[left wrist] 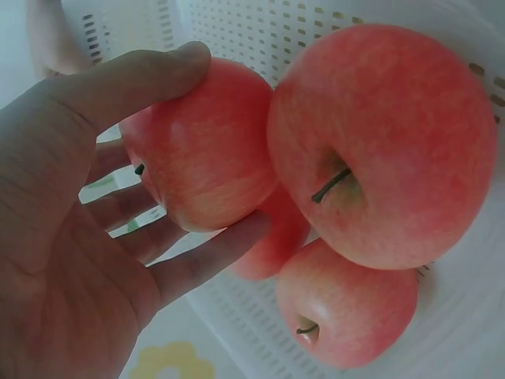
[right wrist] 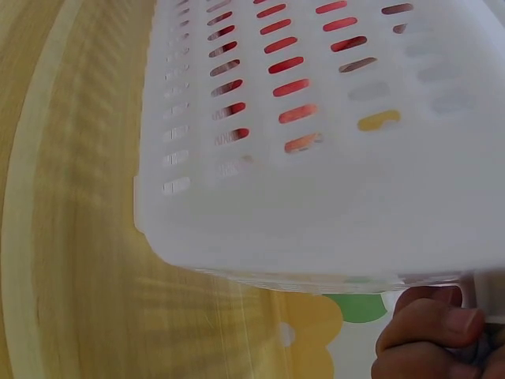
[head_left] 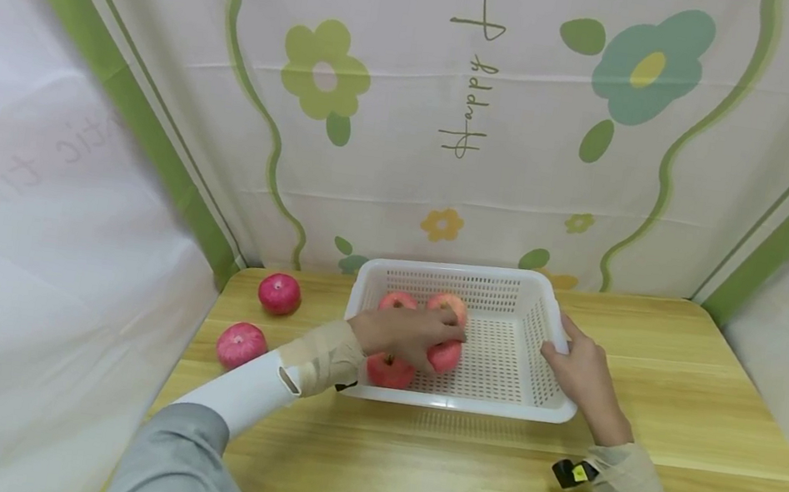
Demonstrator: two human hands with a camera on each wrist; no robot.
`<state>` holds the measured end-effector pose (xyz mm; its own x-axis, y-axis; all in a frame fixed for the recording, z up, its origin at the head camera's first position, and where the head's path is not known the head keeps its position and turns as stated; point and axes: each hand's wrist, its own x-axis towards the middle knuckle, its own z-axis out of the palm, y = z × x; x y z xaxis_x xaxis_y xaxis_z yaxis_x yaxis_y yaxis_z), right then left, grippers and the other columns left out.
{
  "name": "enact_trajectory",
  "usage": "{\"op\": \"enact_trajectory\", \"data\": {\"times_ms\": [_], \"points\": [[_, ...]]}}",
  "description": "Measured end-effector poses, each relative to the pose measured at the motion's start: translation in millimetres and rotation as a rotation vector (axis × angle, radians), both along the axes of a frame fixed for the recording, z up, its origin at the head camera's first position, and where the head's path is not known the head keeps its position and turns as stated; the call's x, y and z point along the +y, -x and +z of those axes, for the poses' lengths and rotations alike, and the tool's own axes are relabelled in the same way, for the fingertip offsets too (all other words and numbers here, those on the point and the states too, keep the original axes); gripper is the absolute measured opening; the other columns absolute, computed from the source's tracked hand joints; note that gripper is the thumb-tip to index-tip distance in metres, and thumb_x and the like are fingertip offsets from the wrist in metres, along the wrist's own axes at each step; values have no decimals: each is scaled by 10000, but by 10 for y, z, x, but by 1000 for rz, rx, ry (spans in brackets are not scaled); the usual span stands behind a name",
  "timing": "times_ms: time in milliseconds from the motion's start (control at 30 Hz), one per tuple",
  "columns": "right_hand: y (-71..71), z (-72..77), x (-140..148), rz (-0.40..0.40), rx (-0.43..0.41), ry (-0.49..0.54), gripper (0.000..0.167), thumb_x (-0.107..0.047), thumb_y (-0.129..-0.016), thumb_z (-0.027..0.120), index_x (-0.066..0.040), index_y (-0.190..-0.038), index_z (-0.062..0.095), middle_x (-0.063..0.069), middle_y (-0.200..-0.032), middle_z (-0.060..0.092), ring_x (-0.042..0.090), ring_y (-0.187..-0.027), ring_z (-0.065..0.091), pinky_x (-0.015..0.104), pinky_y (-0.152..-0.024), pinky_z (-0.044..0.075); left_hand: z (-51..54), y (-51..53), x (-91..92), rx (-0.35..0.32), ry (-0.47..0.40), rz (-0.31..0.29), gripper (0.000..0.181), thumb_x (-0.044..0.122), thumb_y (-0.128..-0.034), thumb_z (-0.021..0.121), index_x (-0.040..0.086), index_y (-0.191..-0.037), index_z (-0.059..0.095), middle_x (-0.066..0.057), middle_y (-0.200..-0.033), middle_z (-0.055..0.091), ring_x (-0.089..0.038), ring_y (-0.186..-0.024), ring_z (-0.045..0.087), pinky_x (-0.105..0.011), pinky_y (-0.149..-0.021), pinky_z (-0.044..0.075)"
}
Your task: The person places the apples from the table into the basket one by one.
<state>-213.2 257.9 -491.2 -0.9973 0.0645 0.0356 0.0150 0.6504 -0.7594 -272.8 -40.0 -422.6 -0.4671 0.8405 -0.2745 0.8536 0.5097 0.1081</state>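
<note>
A white perforated plastic basket (head_left: 446, 403) stands on the wooden table with several red apples in its left part. My left hand (head_left: 406, 335) reaches into it and holds one apple (head_left: 445, 357), thumb on one side and fingers on the other. In the left wrist view that held apple (left wrist: 209, 150) touches a larger-looking apple (left wrist: 394, 134), with another apple (left wrist: 347, 304) beside it. The basket's right rim is gripped by my right hand (head_left: 583, 382); in the right wrist view the curled fingers (right wrist: 426, 324) show at the basket's edge.
Two round magenta things, one farther back (head_left: 279, 294) and one nearer (head_left: 242, 345), lie on the table (head_left: 421, 485) left of the basket; their kind is unclear. A printed fabric curtain (head_left: 392, 153) rises behind the table, with cloth walls at both sides.
</note>
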Motion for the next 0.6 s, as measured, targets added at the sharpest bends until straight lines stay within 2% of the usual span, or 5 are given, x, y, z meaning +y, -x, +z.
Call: {"op": "enact_trajectory", "data": {"times_ms": [200, 433, 600], "points": [[-3, -6, 2, -1, -1, -6, 736, -189, -1043, 560, 38, -1664, 237, 475, -1313, 594, 447, -873, 782, 374, -563, 644, -63, 16, 60, -16, 5, -30, 633, 323, -942, 797, 151, -1505, 564, -19, -1420, 541, -132, -1236, 571, -227, -981, 522], [-8, 1, -4, 0, 1, 5, 730, -180, -1041, 561, 36, -1663, 246, 475, -1304, 600, 434, -852, 783, 373, -558, 643, -89, 45, 118, -29, 5, -52, 626, 306, -946, 789, 130, -1501, 558, -29, -1412, 542, -154, -1260, 559, -242, -996, 518], [-3, -11, 2, -1, -2, -2, 733, -182, -1041, 564, 38, -1663, 244, 477, -1314, 591, 439, -858, 782, 376, -559, 643, -95, 34, 165, -5, 16, -76, 615, 306, -950, 776, 136, -1504, 570, -24, -1437, 562, -150, -1271, 561, -255, -1038, 518]]}}
